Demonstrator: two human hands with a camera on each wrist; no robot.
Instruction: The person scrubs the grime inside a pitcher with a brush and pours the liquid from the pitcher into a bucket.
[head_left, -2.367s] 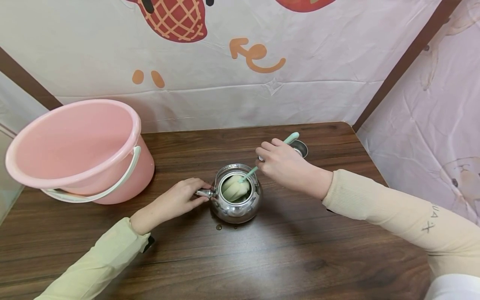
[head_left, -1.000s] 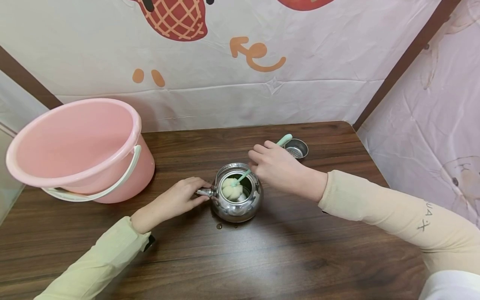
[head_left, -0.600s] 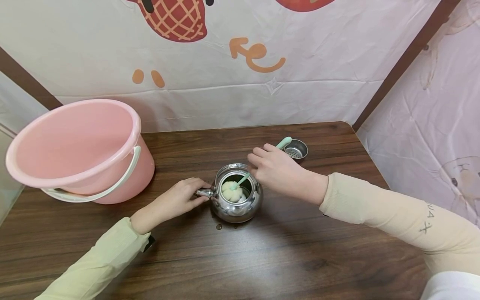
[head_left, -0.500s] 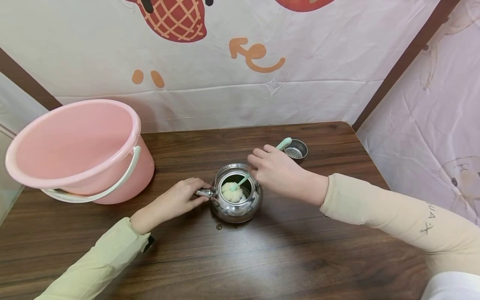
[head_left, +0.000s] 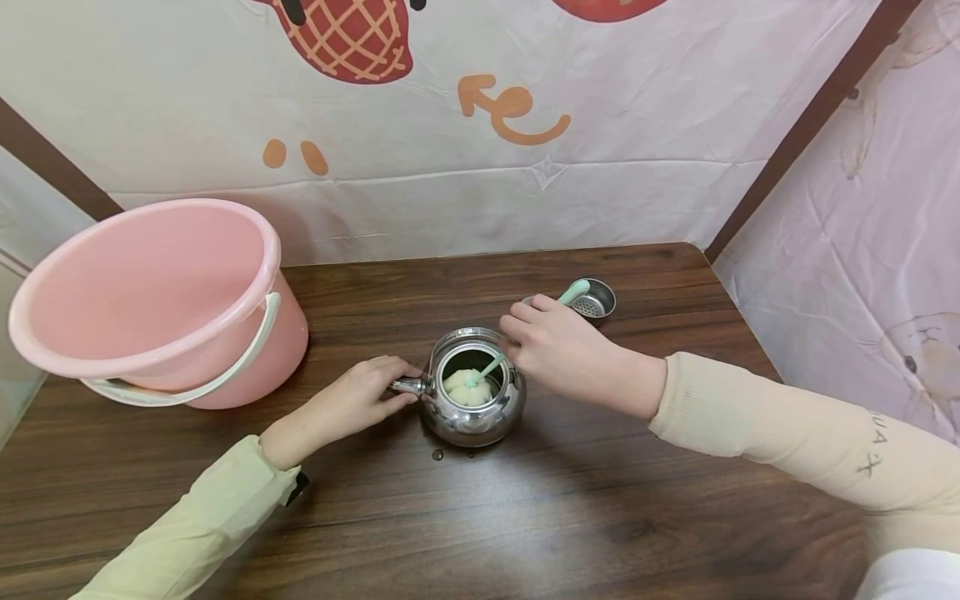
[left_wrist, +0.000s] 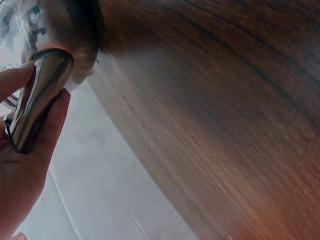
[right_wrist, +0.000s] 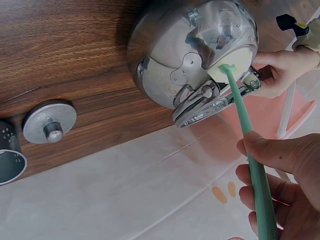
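A shiny steel kettle [head_left: 472, 425] stands on the wooden table with its mouth uncovered. My left hand [head_left: 367, 396] pinches its spout [left_wrist: 44, 92] between thumb and fingers, as the left wrist view shows. In my right hand [head_left: 566, 354] is a sponge brush with a mint-green handle [right_wrist: 254, 175], held with the thumb and curled fingers. The handle slants down through the mouth. The brush's pale sponge head [head_left: 467, 388] is inside the kettle; its lower part is hidden. In the right wrist view the kettle's carrying handle [right_wrist: 210, 111] is folded against the rim.
A large pink bucket [head_left: 288, 350] with a white handle stands to the left. Behind my right hand lies a small steel strainer [head_left: 592, 300]. The right wrist view shows a round metal lid [right_wrist: 42, 122] beside it. Water drops [head_left: 438, 455] dot the table before the kettle.
The sponge head has turned and shifted about inside the kettle, and sits lower than at first. My right hand has moved slightly left, then a little back right. The left hand and kettle stay put.
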